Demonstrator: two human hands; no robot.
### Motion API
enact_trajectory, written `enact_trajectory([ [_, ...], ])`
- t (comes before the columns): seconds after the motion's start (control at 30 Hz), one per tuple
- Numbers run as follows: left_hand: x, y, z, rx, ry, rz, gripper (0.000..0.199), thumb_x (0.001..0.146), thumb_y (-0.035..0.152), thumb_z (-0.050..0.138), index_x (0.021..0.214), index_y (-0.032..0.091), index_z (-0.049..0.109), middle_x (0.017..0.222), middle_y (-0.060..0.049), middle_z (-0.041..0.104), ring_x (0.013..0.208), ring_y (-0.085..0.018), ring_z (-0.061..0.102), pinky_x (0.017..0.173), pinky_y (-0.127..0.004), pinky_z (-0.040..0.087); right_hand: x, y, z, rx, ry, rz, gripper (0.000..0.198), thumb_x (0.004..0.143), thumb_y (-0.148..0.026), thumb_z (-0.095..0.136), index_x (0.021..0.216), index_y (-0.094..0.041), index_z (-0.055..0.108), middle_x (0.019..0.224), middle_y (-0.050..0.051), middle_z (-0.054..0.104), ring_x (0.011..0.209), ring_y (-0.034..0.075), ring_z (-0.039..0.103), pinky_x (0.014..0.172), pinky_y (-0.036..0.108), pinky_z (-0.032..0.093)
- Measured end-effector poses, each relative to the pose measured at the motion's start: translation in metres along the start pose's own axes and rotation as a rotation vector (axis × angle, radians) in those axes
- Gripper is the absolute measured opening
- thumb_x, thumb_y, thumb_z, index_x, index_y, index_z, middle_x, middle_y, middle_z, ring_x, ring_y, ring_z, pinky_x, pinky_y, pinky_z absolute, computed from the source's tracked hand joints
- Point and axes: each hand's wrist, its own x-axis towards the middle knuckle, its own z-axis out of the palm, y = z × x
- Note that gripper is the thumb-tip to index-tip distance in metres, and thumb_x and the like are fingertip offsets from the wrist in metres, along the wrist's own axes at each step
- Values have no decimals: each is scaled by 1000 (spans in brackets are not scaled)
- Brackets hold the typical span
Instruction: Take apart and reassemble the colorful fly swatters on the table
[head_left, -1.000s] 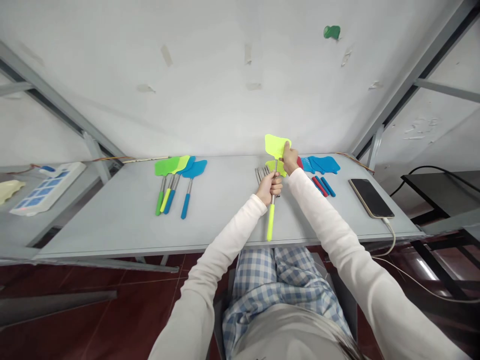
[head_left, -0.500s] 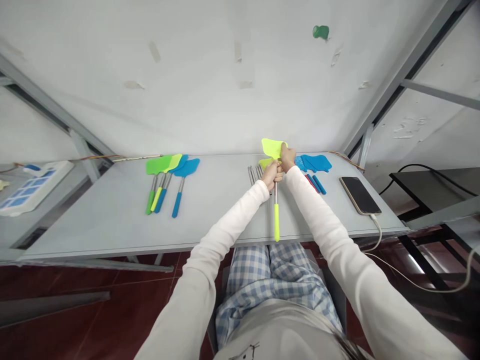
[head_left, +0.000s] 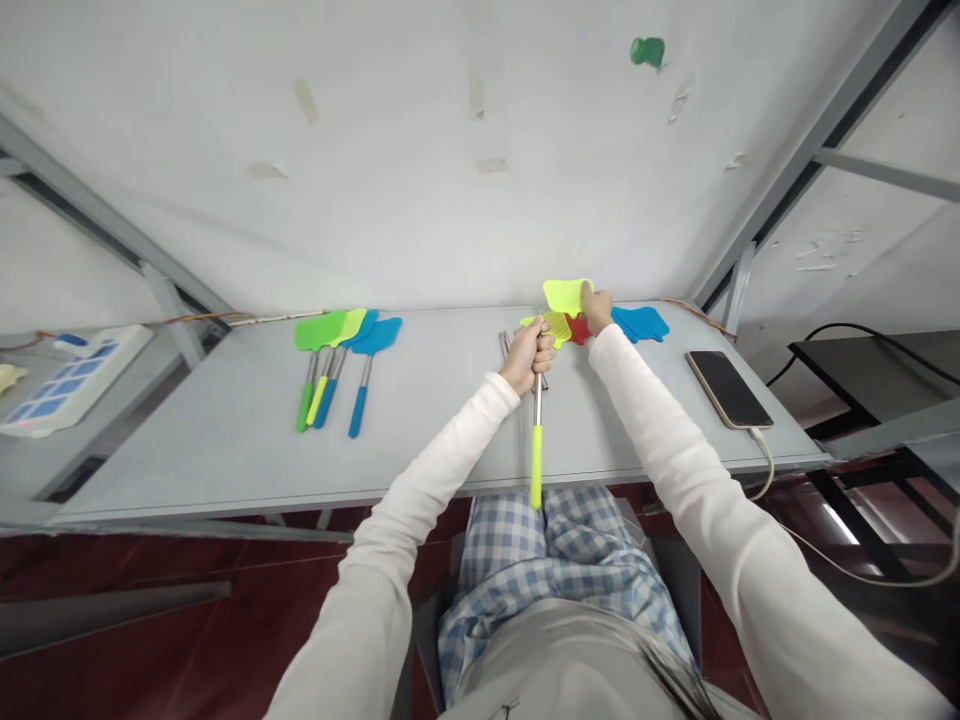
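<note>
My left hand (head_left: pixel 529 355) is closed round the metal rod of a fly swatter handle (head_left: pixel 536 465), whose yellow-green grip points toward me past the table's front edge. In my right hand (head_left: pixel 598 308) is a yellow-green fly swatter head (head_left: pixel 565 295), pinched by its right side and raised near the wall. The head and the rod are apart. Below them lie another yellow-green mesh head (head_left: pixel 557 329) and a red head (head_left: pixel 579 331). Blue heads (head_left: pixel 641 323) lie to the right of my right hand. Some metal rods (head_left: pixel 505 343) show beside my left hand, partly hidden.
Several whole fly swatters (head_left: pixel 322 330) in green, yellow and blue lie at the left of the grey table (head_left: pixel 225 430). A phone (head_left: pixel 727 388) with a white cable lies at the right. A power strip (head_left: pixel 75 380) stands far left, behind a metal frame post. The wall closes off the back.
My right hand has moved right with the swatter head, away from the rod. My left hand has drawn the handle slightly left and toward me. More of the red head now shows.
</note>
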Motion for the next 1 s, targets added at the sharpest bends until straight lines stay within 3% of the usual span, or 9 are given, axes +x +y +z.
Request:
enact_trajectory([
  [0.13, 14, 16, -7, -193, -27, 9, 33, 93, 36, 50, 68, 19, 36, 52, 11, 15, 31, 0, 12, 32, -14, 4, -18, 6, 3, -389, -65, -160, 28, 92, -37, 52, 77, -14, 59, 77, 10, 61, 83, 21, 60, 75, 31, 47],
  [0.23, 25, 20, -15, -307, 35, 44, 38, 94, 40, 48, 65, 19, 34, 51, 11, 13, 31, -1, 13, 32, -15, 5, -35, 5, 4, -607, -76, -270, 26, 92, -36, 53, 85, -12, 59, 92, 16, 64, 96, 26, 60, 84, 36, 43],
  [0.33, 35, 26, -23, -385, 99, 89, 46, 95, 45, 44, 60, 19, 28, 49, 10, 12, 32, -2, 13, 32, -16, 6, -57, 6, 1, -672, 48, -351, 30, 89, -32, 57, 105, -7, 57, 120, 26, 56, 117, 32, 49, 95, 43, 37],
  [0.4, 42, 33, -29, -429, 136, 135, 51, 95, 49, 43, 58, 20, 24, 47, 10, 12, 32, -3, 13, 32, -17, 8, -73, 8, -5, -632, 39, -447, 29, 91, -31, 54, 107, -7, 57, 124, 25, 54, 120, 31, 46, 99, 43, 34],
  [0.53, 56, 50, -43, -512, 206, 292, 56, 95, 55, 39, 57, 20, 18, 45, 9, 11, 33, -4, 12, 32, -18, 10, -107, 14, -27, -312, -472, -454, 51, 99, -50, 31, 90, -13, 65, 96, 11, 66, 90, 19, 59, 84, 31, 42],
  [0.67, 63, 60, -55, -593, 271, 479, 56, 94, 60, 31, 58, 20, 14, 45, 9, 10, 34, -5, 10, 33, -21, 12, -128, 15, -46, -159, -831, -303, 67, 94, -67, 24, 85, -16, 66, 66, 2, 59, 56, 12, 49, 58, 24, 37],
  [0.73, 62, 60, -60, -608, 262, 525, 55, 94, 59, 29, 58, 21, 13, 46, 8, 8, 35, -6, 10, 34, -21, 13, -131, 15, -49, -202, -814, -326, 62, 93, -67, 30, 75, -17, 63, 53, -3, 47, 50, 10, 40, 55, 24, 33],
  [0.87, 52, 50, -63, -585, 180, 506, 52, 93, 56, 30, 56, 22, 17, 45, 8, 13, 35, -6, 17, 36, -20, 21, -123, 16, -48, -312, -578, -438, 59, 95, -60, 34, 56, -19, 49, 47, -5, 36, 48, 10, 34, 54, 25, 28],
  [1.0, 40, 34, -55, -497, 90, 471, 49, 88, 61, 37, 59, 21, 40, 54, 2, 44, 51, -10, 51, 55, -21, 45, -119, 14, -46, -368, -447, -558, 58, 97, -53, 33, 52, -19, 47, 45, -5, 35, 47, 10, 35, 57, 25, 28],
])
